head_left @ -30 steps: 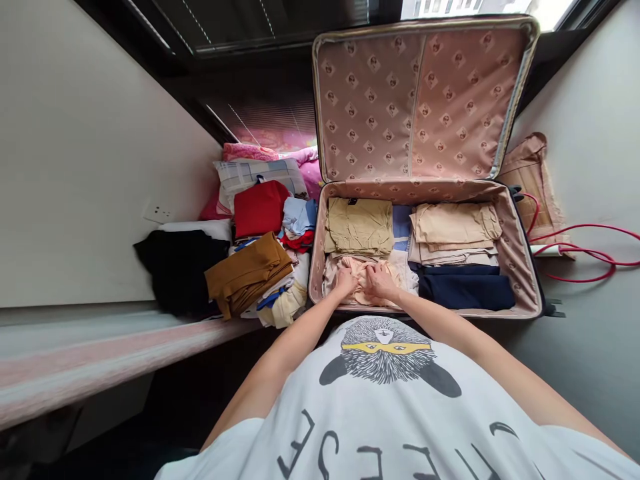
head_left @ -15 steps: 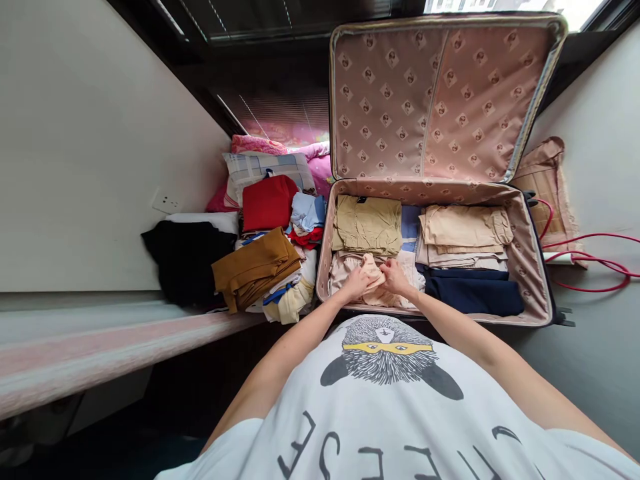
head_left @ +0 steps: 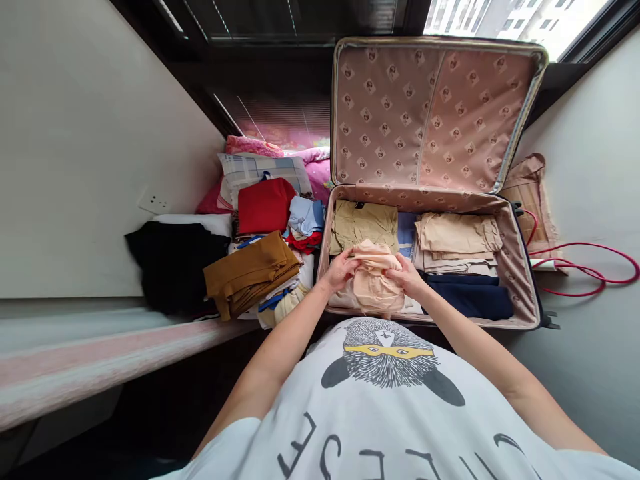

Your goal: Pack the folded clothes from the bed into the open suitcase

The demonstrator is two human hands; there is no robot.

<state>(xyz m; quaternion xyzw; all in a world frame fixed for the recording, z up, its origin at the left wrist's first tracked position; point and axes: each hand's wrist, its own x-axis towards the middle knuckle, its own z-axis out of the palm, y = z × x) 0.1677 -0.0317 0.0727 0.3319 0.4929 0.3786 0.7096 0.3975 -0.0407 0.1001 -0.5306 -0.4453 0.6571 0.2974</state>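
Note:
Both hands grip a crumpled peach garment [head_left: 379, 280] over the front left part of an open suitcase [head_left: 530, 267]. My left hand [head_left: 342, 269] pinches its left edge, and my right hand [head_left: 404, 275] has fingers closed on its right edge. Beneath it, pale pink clothing partly shows. Behind the garment lies a folded khaki piece [head_left: 367, 225]. To the right, folded beige clothes [head_left: 457, 232] are stacked, with folded navy clothes [head_left: 470, 295] in front of them. A bit of blue cloth [head_left: 406, 230] shows between the stacks.
The patterned suitcase lid [head_left: 430, 120] stands upright at the back. Left of the case are a brown garment [head_left: 253, 272], a red garment [head_left: 266, 205], a black garment [head_left: 175, 263] and a plaid pillow [head_left: 270, 172]. A red cord [head_left: 600, 247] loops at the right by the wall.
The peach garment has been lifted and spread wider between my hands, which have moved slightly up and apart. The view has shifted a little.

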